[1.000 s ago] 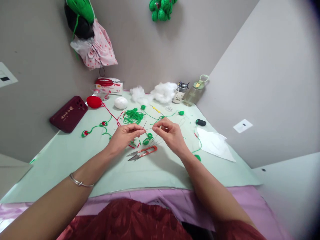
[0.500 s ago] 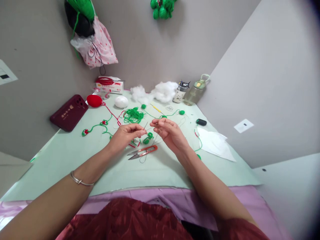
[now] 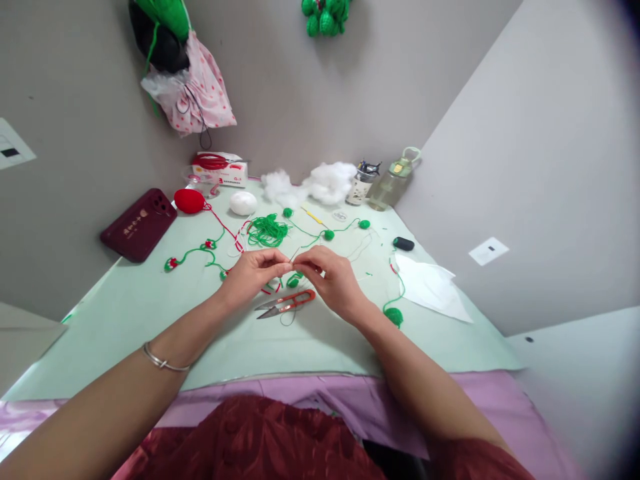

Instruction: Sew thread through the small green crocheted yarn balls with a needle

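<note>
One view only, head-worn: looks forward and down from behind the near edge of the tabletop (image 3: 240,350), fairly close, left hand (image 3: 250,275) and right hand (image 3: 336,279) mid-frame. Far edge partly shows, wall (image 3: 270,100) above. Extreme right dark, blurry, possibly lens edge.

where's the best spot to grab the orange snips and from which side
Probably by the orange handle, coming from the person's right. The snips lie flat on the mat, with the bent handle end to the right, near the right hand. The pointed blades face left, so that approach should keep fingers off the tips.
</note>
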`<state>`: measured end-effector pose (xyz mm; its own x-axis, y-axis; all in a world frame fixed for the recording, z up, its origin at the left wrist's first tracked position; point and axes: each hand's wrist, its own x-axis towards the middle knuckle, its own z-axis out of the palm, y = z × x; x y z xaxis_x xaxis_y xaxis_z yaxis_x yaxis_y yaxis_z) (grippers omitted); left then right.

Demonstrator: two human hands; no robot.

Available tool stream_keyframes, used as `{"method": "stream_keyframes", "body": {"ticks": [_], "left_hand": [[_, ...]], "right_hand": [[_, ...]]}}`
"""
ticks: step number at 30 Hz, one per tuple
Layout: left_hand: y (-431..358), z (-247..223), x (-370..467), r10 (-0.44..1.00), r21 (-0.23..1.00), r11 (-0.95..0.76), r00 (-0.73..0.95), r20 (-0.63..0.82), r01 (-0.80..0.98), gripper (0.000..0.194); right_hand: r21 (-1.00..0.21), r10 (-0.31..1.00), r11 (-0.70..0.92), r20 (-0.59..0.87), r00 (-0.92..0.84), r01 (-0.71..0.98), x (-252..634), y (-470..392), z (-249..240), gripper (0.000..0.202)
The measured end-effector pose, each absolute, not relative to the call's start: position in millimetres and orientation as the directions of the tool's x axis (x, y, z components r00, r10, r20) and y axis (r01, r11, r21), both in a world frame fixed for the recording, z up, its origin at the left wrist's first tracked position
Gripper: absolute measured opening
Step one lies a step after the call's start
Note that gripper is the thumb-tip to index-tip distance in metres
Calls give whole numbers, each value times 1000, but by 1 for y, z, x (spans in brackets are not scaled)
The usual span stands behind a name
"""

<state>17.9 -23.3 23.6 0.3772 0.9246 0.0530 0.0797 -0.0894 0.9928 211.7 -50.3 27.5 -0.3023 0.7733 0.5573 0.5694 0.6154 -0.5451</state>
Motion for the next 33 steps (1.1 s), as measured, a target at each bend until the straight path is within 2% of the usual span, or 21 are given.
{"method": "stream_keyframes", "body": {"ticks": [2, 6, 8, 11, 14, 16, 19, 21, 23, 27, 33], "left_hand": [[-22, 24, 18, 940, 994, -86, 337, 57, 72, 24], [-21, 23, 20, 962, 992, -110, 259, 90, 64, 24], [-23, 21, 22, 942, 988, -138, 318, 108, 73, 24], [-26, 19, 26, 909, 989, -134, 406, 97, 64, 24], [-29, 20, 27, 921, 991, -127, 375, 106, 33, 25], [-29, 22, 26, 935, 991, -131, 334, 122, 4, 25], [-29, 21, 25, 946, 990, -131, 292, 141, -53, 23], [-29, 18, 25, 951, 987, -117, 275, 144, -112, 21], [-28, 17, 26, 958, 976, -84, 255, 135, -203, 20], [-28, 18, 26, 974, 942, -44, 197, 115, -333, 22], [-28, 19, 26, 950, 946, -39, 282, 135, -321, 24]], "right_hand": [[-504, 757, 613, 596, -269, 608, 213, -51, 31, 14], [-558, 732, 599, 672, -112, 574, 214, -55, 41, 13], [-557, 706, 626, 702, -94, 546, 213, -55, 41, 11], [-508, 697, 645, 697, -166, 571, 211, -54, 36, 12], [-517, 734, 622, 647, -208, 588, 208, -53, 30, 15], [-628, 798, 567, 580, -165, 534, 206, -53, 30, 14], [-877, 925, 380, 364, -110, 295, 204, -54, 33, 15], [-960, 964, 247, 230, -131, 132, 204, -53, 35, 20], [-984, 977, 174, 166, -133, 48, 204, -52, 37, 23], [-992, 990, 127, 127, -69, 4, 207, -52, 41, 26], [-991, 987, 130, 127, -96, 24, 205, -58, 49, 29]]}}
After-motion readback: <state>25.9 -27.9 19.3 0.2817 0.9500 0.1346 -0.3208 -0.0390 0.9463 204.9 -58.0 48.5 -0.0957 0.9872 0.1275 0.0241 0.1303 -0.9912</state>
